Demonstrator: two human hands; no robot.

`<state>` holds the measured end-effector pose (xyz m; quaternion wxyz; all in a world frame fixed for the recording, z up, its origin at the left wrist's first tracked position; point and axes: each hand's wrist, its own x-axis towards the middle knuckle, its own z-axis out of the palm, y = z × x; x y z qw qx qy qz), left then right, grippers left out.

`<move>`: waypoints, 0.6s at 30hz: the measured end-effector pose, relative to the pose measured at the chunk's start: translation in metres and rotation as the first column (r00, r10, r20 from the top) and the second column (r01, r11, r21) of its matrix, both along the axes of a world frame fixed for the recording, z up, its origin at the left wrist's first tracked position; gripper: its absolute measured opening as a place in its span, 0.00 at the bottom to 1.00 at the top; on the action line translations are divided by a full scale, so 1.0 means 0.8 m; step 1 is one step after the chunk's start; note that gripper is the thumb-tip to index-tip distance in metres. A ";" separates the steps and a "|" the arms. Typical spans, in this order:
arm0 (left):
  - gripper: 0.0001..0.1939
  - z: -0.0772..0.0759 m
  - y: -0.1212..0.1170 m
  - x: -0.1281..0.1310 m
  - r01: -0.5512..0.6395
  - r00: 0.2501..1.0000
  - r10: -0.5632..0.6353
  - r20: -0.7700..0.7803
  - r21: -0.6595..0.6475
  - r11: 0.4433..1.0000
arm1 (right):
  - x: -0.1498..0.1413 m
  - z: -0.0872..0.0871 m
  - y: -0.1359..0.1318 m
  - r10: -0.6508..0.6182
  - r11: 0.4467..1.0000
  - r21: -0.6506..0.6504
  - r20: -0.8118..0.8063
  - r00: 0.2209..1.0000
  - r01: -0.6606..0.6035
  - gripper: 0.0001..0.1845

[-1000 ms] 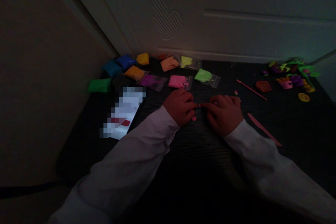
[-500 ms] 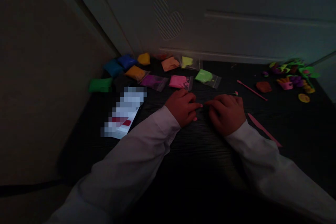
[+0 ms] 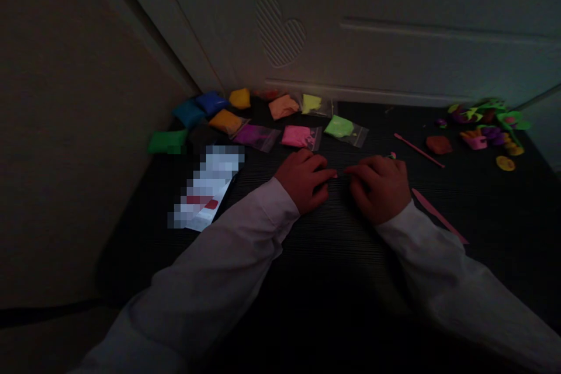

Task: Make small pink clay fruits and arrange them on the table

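Note:
My left hand (image 3: 303,179) and my right hand (image 3: 379,186) rest side by side on a dark ribbed table (image 3: 333,257), fingertips nearly touching. Both are curled with the fingers pinched together. A tiny pink clay piece (image 3: 335,175) shows between the fingertips of the two hands. A small pink and green clay bit (image 3: 392,155) lies just behind my right hand. A pink clay bag (image 3: 300,137) lies just beyond my left hand. White sleeves cover both arms.
Several small bags of coloured clay (image 3: 228,121) lie along the back left. A green bag (image 3: 346,128) lies behind the hands. Two pink modelling tools (image 3: 438,216) (image 3: 418,150) lie to the right. Finished clay figures (image 3: 486,125) sit at far right. A white leaflet (image 3: 205,193) lies left.
The pink dot on the table under my left hand is now hidden. Both hands have shifted only slightly and stay pinched together.

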<state>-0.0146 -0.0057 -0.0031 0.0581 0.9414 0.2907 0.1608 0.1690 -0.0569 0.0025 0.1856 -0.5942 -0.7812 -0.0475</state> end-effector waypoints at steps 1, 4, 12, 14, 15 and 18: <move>0.18 0.000 0.000 0.000 0.000 1.000 0.000 0.001 0.000 1.000 | 0.000 0.000 0.000 -0.004 1.000 0.002 0.001 1.000 0.004 0.12; 0.19 0.000 0.000 -0.001 -0.002 1.000 0.002 -0.008 0.002 1.000 | 0.001 0.000 0.000 -0.007 1.000 -0.001 0.002 1.000 0.007 0.12; 0.19 0.001 -0.003 0.002 -0.029 0.999 0.028 -0.026 -0.034 0.999 | 0.002 -0.001 0.000 0.007 1.000 -0.001 -0.013 1.000 -0.007 0.12; 0.20 0.001 -0.004 0.001 -0.032 0.999 0.031 -0.015 -0.037 0.999 | 0.002 -0.001 0.001 0.008 1.000 -0.011 -0.010 1.000 -0.008 0.12; 0.20 0.001 -0.004 0.001 -0.032 0.999 0.031 -0.009 -0.036 0.999 | 0.002 -0.001 0.001 0.009 1.000 -0.010 -0.010 1.000 -0.009 0.12; 0.19 0.001 -0.003 -0.001 -0.022 1.000 0.022 0.004 -0.029 0.999 | 0.002 -0.002 0.001 0.004 1.000 -0.008 -0.010 1.000 -0.004 0.12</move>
